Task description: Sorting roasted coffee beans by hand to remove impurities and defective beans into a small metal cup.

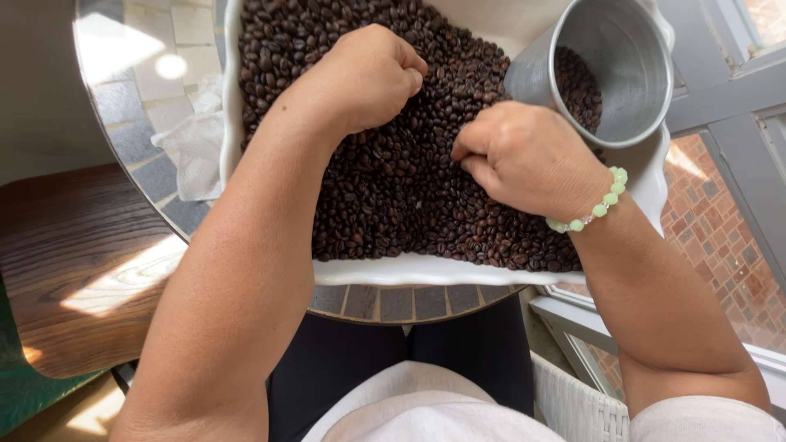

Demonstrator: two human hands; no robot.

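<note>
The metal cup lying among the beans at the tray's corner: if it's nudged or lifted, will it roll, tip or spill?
The metal cup looks thin-walled, so probably light. It lies tilted, mouth up, on loose coffee beans, so a nudge might shift or roll it. Only a few beans show inside; lifting it mouth-up likely spills nothing. The right hand is nearest.

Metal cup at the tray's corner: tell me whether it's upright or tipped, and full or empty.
Tipped, mostly empty: the metal cup leans with its mouth facing the camera; a few coffee beans lie inside.
</note>
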